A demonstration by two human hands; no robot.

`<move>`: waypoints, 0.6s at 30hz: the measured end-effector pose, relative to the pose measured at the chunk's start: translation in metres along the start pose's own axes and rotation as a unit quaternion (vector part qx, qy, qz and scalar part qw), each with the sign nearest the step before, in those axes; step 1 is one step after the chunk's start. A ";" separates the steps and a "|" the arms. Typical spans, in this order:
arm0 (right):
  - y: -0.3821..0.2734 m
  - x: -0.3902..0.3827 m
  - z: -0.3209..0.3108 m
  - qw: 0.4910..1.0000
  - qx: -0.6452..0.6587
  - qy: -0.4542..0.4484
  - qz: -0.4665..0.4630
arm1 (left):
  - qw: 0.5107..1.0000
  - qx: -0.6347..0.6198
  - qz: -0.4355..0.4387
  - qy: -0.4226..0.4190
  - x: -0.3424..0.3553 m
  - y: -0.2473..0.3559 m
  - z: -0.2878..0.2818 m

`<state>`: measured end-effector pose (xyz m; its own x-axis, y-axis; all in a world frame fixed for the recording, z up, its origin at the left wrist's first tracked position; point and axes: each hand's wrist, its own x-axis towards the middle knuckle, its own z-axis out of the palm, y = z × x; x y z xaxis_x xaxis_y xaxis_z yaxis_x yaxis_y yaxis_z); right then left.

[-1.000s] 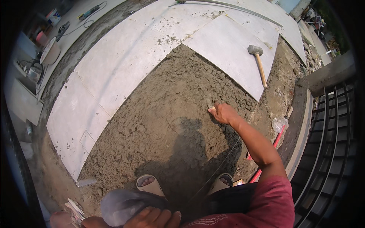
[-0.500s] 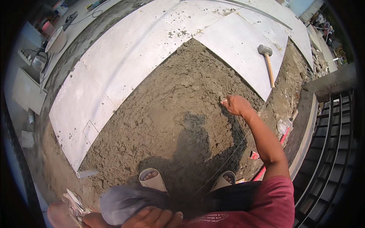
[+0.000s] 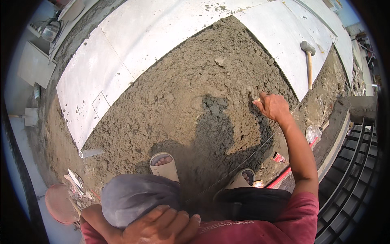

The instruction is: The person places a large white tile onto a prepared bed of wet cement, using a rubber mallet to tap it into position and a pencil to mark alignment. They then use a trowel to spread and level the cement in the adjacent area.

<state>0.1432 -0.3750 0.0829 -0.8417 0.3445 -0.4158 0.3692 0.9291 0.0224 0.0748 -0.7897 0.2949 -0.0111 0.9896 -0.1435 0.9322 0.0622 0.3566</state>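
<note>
Between white tiles (image 3: 97, 77) and beige sandals (image 3: 165, 170), rough mortar (image 3: 178, 89) is lying spread on the ground. Over its right part, the right hand (image 3: 274, 106) is pinching a pale piece (image 3: 257, 100), too small to identify. Near the left knee (image 3: 136, 195), the left hand (image 3: 162, 227) is resting loosely curled; whether it is gripping anything cannot be told. A thin string (image 3: 243, 161) is slanting across the mortar. Farther out, a mallet (image 3: 309, 65) is lying on one tile, and a short pipe (image 3: 91, 153) is lying beside another's corner.
</note>
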 end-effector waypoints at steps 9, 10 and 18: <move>-0.056 -0.015 0.002 0.997 0.071 -0.011 0.002 | 0.999 0.024 -0.023 0.037 -0.002 0.007 0.001; -0.069 -0.014 0.020 0.993 0.103 -0.064 -0.009 | 0.998 0.034 -0.029 0.045 -0.003 0.008 0.001; -0.076 -0.033 0.069 0.941 0.259 -0.197 -0.088 | 0.988 0.127 0.064 0.068 -0.003 -0.011 -0.020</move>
<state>0.1699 -0.4660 0.0324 -0.7339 0.0192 -0.6790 0.4656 0.7420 -0.4823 0.0574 -0.7903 0.3096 0.0798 0.9966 0.0193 0.9895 -0.0815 0.1191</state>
